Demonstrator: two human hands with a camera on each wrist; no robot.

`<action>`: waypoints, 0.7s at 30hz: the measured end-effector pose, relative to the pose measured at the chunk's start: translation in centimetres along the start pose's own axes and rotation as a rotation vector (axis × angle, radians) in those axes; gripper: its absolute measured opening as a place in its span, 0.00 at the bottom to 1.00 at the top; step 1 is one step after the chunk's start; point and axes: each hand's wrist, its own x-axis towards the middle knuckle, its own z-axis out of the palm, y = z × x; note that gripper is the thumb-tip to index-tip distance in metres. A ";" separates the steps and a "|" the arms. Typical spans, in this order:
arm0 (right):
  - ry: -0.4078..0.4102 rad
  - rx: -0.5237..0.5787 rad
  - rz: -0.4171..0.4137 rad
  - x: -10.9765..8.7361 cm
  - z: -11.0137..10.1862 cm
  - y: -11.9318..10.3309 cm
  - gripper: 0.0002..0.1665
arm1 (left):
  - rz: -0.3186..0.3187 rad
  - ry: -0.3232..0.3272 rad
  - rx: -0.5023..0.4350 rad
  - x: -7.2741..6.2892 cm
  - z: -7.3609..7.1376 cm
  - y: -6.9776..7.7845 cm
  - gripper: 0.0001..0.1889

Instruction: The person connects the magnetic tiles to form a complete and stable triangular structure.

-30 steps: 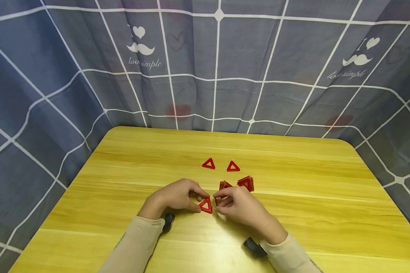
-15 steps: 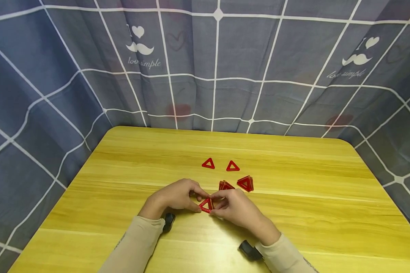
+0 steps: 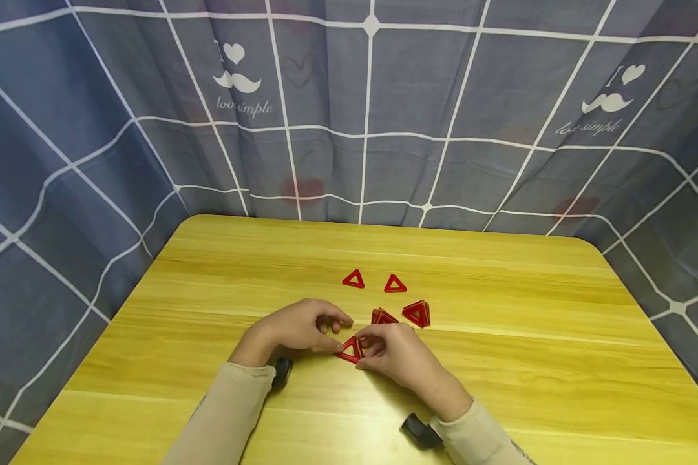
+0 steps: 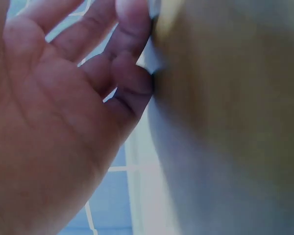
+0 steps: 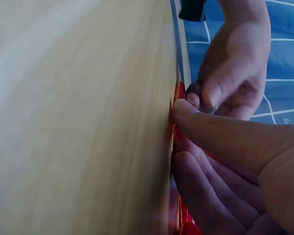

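A red triangular frame (image 3: 348,359), most likely a stack of two with their edges lined up, lies on the table between the hands. My right hand (image 3: 404,355) pinches it at its right side, thumb at the near corner and index finger at the top. In the right wrist view its red edge (image 5: 179,90) shows beyond the thumb, close to the wood. At the left corner rests the thumb of my left hand (image 3: 296,330), whose other fingers are lifted off and loosely bent. The left wrist view shows this hand (image 4: 59,117) holding nothing.
Two single red triangles (image 3: 353,285) (image 3: 395,290) lie farther back on the wooden table (image 3: 500,303). Two untidy stacks of red triangles sit nearer, one stack (image 3: 384,315) partly behind the right hand, the other stack (image 3: 410,314) to its right. A checked curtain (image 3: 407,168) surrounds the table.
My right hand has moved left, bringing its triangle against the one at the left hand. The left fingers have since lifted off the top corner.
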 end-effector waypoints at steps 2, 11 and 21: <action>0.001 0.001 0.003 0.0 0.0 0.0 0.19 | 0.017 0.034 0.018 0.4 -0.6 -0.1 0.21; 0.002 0.003 0.016 0.0 0.1 0.0 0.20 | -0.011 0.148 0.064 3.8 -2.6 -0.3 0.28; 0.002 0.008 0.012 0.1 0.1 0.0 0.20 | -0.047 0.169 0.176 7.2 -3.1 -0.7 0.26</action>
